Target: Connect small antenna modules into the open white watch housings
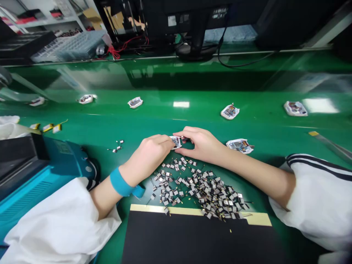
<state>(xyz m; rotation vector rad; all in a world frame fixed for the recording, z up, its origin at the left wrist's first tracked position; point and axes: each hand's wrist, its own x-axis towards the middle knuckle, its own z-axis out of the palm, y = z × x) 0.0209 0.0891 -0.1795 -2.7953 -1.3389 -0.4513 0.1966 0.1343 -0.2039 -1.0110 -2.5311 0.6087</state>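
As the left hand (150,157) and the right hand (199,145) meet above the green table (176,117), their fingertips (167,140) close on a small white-framed circuit module (175,142) from either side. Both hands are curled and nearly shut around it, holding it between them just above the table, and their fingers hide part of it. A blue wristband (121,182) circles the left wrist, and loose white sleeves (60,220) cover both forearms further back, the right one with black stripes.

Directly below the hands spreads a loose pile of small square silver-and-dark components (198,187) with thin gold leads. A few more (117,145) lie in a small group to the left of the left hand. The near edge of the pile runs onto the yellow strip of a black mat (200,234). Other white-framed modules sit apart along the table, and one of them (239,146) lies just beside the right hand. Farther left, small yellow cells (48,127) lie near a blue machine (41,172).
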